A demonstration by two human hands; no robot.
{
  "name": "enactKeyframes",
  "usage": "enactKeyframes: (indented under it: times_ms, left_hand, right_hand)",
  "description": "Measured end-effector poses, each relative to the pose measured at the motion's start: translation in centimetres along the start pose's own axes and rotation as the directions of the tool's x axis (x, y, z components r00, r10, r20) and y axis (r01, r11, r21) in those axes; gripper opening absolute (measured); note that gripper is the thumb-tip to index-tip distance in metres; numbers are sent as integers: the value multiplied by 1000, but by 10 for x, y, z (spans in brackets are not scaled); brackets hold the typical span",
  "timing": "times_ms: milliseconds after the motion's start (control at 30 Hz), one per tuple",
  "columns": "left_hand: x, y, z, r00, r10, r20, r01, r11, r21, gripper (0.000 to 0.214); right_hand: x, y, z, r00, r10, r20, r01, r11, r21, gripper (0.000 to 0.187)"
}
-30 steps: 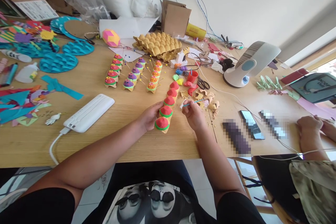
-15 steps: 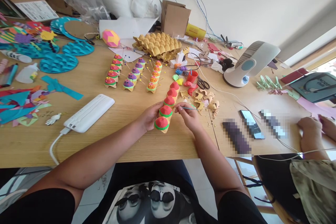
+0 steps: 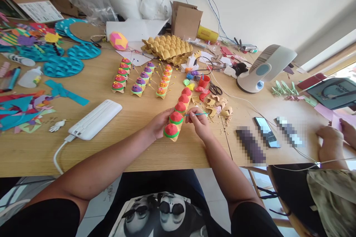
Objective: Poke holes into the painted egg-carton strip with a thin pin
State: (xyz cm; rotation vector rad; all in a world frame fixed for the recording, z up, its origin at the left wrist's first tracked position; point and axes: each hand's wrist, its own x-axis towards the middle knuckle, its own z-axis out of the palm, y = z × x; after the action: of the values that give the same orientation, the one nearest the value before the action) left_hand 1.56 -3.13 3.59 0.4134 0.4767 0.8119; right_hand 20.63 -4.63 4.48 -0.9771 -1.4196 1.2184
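My left hand [image 3: 160,124] is closed on the left side of an egg-carton strip [image 3: 176,118], whose row of cups is capped in red. Green bands run round the lower edges of the nearer caps. In my right hand [image 3: 199,121] a thin blue tool [image 3: 198,114] like a stick is pinched, its tip close to the strip's right side. Whether that tip touches the strip I cannot tell. Beyond stand three finished-looking strips: a red one [image 3: 121,74], a purple one [image 3: 142,77] and an orange one [image 3: 164,81], with pins near them.
Torn carton scraps [image 3: 219,105], scissors [image 3: 215,89] and a red cup [image 3: 204,81] lie to the right. A white power bank [image 3: 95,119] is at left, a fan [image 3: 264,68] at back right. Another person's hands [image 3: 330,133] hold pink paper at far right.
The blue tool in my right hand has shifted slightly and shows more plainly. My left hand keeps its hold on the strip. The other person's hands moved a little around the pink paper.
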Motion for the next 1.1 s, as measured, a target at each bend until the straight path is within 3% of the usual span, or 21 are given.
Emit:
enactKeyframes:
  times_ms: [133,433,767,1100]
  left_hand:
    - [-1,2,4,1000,-25,-5,25,997,71,16]
    - [-1,4,1,999,-31,24,30,998,52,15]
    - [-2,3,3,1000,-4,-9,4,998,59,14]
    - [1,3,-2,1000,7,23,-10,995,103,14]
  right_hand:
    - [1,6,0,1000,-23,4,23,998,-54,46]
    - [4,13,-6,987,-87,-135,56,975,-216,44]
    - [5,3,-6,990,58,-132,-65,996,-53,44]
    - [7,8,-4,991,70,-116,-72,997,-15,44]
